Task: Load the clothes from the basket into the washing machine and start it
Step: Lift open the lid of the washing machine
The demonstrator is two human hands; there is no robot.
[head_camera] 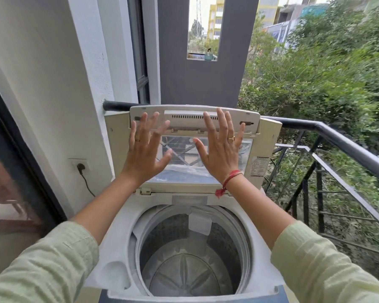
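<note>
A white top-loading washing machine [118, 243] stands right in front of me with its folding lid [255, 136] raised upright. The round drum [190, 265] below is open to view and holds no clothes. My left hand [146, 147] and my right hand [220, 147] are both held up in front of the raised lid, fingers straight and spread, holding nothing. Whether the palms touch the lid I cannot tell. No basket and no clothes are in view.
A white wall with a socket and a plugged-in black cable [81, 167] is on the left, beside a dark-framed glass door [15, 171]. A black balcony railing [346, 145] runs along the right and behind the machine, with dense green bushes beyond.
</note>
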